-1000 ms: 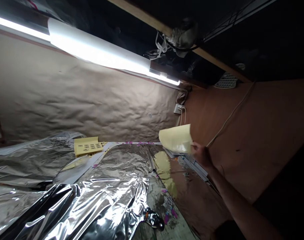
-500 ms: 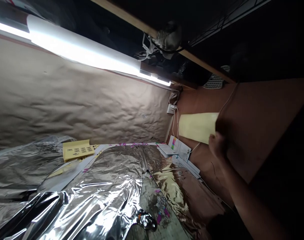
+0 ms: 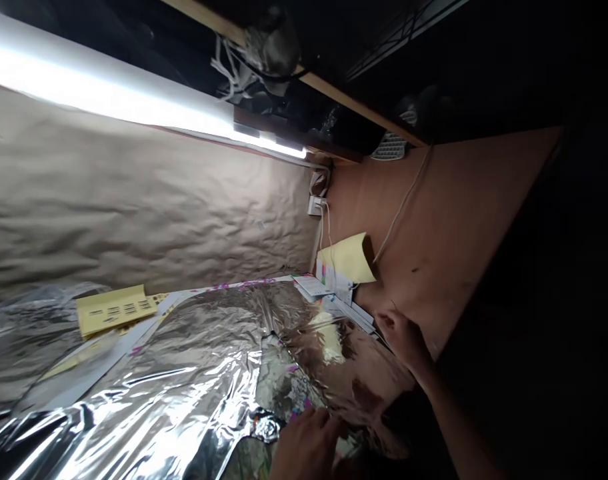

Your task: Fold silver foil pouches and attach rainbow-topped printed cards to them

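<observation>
My right hand (image 3: 401,340) hovers low by the brown side wall, just above the crumpled silver foil (image 3: 194,360); its fingers look loosely apart and hold nothing. A plain yellow sheet (image 3: 347,259) leans free against that wall, up and to the left of the hand, over a stack of white printed papers (image 3: 334,293). At the bottom edge my left hand (image 3: 304,447) lies on the foil with fingers stretched out, next to bits of pink and coloured confetti (image 3: 299,400).
A yellow sheet with dark marks (image 3: 111,308) lies at the left on white strips. Brown paper covers the back wall (image 3: 134,207). A lit tube lamp (image 3: 109,87) runs above. A wall socket (image 3: 315,203) with a cable sits in the corner.
My right hand let go of the yellow sheet, which now rests against the side wall, and dropped toward the foil. My left hand has come into view at the bottom.
</observation>
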Tool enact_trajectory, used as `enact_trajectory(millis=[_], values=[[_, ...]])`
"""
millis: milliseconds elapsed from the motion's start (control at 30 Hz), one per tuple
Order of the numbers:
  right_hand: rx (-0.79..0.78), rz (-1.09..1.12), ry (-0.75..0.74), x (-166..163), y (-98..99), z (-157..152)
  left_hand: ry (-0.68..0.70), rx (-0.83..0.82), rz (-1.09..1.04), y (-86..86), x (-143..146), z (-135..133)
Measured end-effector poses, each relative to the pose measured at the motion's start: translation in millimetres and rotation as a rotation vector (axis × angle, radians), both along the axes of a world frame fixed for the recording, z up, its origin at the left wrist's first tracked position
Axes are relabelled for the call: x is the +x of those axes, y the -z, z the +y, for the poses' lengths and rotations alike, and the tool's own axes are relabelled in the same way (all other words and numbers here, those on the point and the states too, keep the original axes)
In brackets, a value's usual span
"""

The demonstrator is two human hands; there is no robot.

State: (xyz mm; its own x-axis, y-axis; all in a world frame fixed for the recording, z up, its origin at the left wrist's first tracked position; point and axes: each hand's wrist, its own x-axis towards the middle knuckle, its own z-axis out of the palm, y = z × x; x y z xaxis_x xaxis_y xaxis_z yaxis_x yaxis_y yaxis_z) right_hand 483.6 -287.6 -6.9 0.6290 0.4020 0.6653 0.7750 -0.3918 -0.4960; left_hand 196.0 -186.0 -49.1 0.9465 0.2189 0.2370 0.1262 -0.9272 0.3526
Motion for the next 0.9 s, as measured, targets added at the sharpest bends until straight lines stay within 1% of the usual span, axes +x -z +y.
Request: enact_trajectory(millis=[33,100,200,267,333,433,500,600,667,767,900], values=[[0.002,0.036,0.009,-8.3,16.6,-17.1,0.026,-0.064,0.073,-0.3,20.7,-2.2],[0.042,0.101,0.077,-29.0,53.2,-51.5,0.06,-0.15,0.107,-0.5,53.6,-6.0],[0.212,0.236,0.251,-63.3,104.2,-93.5,0.05,-0.187,0.101,-0.1,84.7,-7.5],[0.341,0.343,0.329,-78.3,127.1,-109.8,0.047,-0.193,0.169,0.4,97.9,-4.9],[0.45,0.456,0.353,-82.6,138.5,-116.7,0.055,-0.201,0.236,0.5,107.0,-0.9],[0.608,0.676,0.279,-77.0,139.2,-113.8,0.067,-0.218,0.295,-1.7,112.8,3.8],[0.705,0.804,0.187,-74.3,134.6,-106.2,0.079,-0.226,0.317,-5.0,111.5,5.0],[0.797,0.933,0.043,-77.9,127.7,-92.7,0.091,-0.216,0.316,-10.5,106.0,3.3],[0.84,0.958,-0.019,-82.7,124.5,-86.3,0.08,-0.194,0.29,-12.2,104.1,-1.2],[0.884,0.919,-0.041,-87.2,120.6,-82.1,0.09,-0.176,0.21,-9.5,108.9,-12.5],[0.852,0.887,-0.065,-87.3,115.9,-82.6,0.106,-0.196,0.211,1.6,124.6,-25.4]])
